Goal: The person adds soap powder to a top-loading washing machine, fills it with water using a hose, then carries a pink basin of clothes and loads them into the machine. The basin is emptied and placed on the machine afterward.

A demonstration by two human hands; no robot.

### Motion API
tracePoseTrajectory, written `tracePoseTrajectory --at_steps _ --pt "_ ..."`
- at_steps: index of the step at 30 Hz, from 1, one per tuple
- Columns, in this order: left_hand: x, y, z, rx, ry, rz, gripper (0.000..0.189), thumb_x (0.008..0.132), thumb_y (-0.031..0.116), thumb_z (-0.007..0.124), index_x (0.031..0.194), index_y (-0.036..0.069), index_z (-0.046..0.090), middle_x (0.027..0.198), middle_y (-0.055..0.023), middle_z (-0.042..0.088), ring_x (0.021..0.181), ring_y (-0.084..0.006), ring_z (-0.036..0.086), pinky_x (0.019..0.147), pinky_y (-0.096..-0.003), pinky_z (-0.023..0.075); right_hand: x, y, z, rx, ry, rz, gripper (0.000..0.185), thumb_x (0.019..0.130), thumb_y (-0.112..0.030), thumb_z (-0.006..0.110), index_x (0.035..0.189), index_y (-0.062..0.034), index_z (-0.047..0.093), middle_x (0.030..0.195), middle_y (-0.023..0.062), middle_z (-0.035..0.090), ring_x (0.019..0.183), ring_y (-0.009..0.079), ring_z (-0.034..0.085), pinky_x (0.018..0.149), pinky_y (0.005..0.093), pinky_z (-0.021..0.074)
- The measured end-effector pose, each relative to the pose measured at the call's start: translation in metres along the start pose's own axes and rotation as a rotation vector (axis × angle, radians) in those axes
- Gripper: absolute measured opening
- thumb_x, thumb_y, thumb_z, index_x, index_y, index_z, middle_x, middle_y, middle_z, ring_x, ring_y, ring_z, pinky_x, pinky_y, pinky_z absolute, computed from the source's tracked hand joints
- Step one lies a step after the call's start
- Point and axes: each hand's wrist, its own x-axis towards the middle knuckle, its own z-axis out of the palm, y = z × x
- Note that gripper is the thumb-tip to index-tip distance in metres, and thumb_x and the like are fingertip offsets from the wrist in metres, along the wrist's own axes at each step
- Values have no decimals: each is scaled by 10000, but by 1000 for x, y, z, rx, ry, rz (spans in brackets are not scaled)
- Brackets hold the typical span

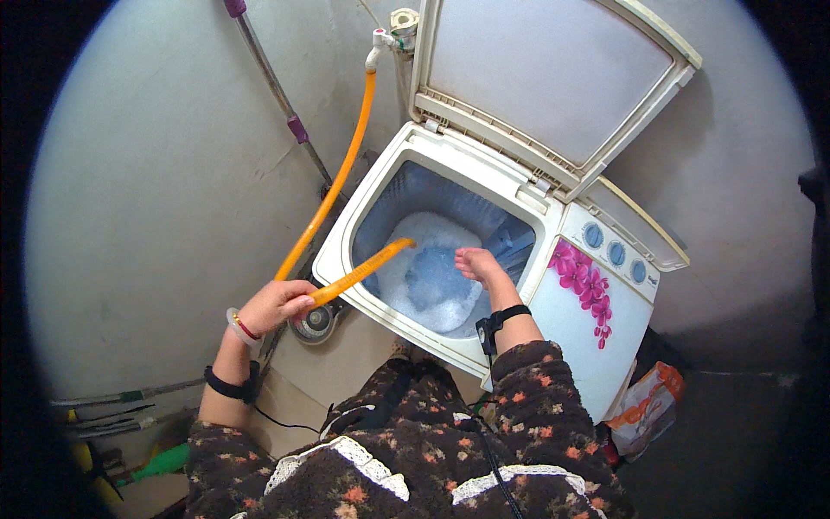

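Note:
My left hand (285,305) is closed around an orange hose (353,276) near its free end, which reaches over the wash tub of a twin-tub washing machine (331,250). The hose's other end is fitted on a white tap (378,45) on the wall. Foamy water (434,279) lies in the tub. My right hand (476,265) is over the tub's right part, with its fingers together and slightly bent. Whether it holds anything cannot be made out. The washer lid (551,71) is raised.
Right of the tub are control knobs (616,253) and a flowered spinner lid (577,324). A metal pole with purple grips (272,78) leans on the left wall. A round dark object (314,326) stands by the machine's left corner. Lower right is a plastic bag (648,409); long-handled tools (130,399) lie lower left.

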Motion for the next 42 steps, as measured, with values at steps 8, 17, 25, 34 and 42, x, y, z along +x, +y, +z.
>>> tracePoseTrajectory --at_steps 8,17,25,34,42 --pt "17 -4 39 3 -97 152 249 981 241 552 1005 12 645 713 -5 604 643 -91 562 627 -249 479 0 16 -4 248 14 23 254 982 -156 457 1158 -59 614 1000 71 636 844 164 663 652 274 556" --pt "14 2 45 -22 -125 175 245 982 235 543 997 10 638 719 -20 614 649 -107 591 635 -261 496 -2 24 -3 630 16 70 156 970 -194 479 1000 -72 572 669 45 538 511 128 501 444 247 431" --pt "17 -2 48 -67 -134 146 249 995 244 524 1004 16 626 705 -14 602 636 -109 601 632 -259 501 1 10 -4 420 64 -43 83 954 -164 475 904 -105 506 699 27 461 477 124 412 390 266 349" --pt "17 -1 49 -39 -148 166 241 993 236 528 1021 20 632 717 -11 610 658 -105 600 652 -252 496 16 21 1 303 126 -83 121 948 -154 494 963 -105 603 842 57 617 600 154 557 458 257 441" --pt "16 -1 49 -94 -160 144 225 988 220 531 1000 18 627 720 -5 605 658 -94 583 644 -249 486 13 26 -6 428 -43 -98 116 945 -161 528 965 -76 604 801 44 585 563 134 519 454 235 436"
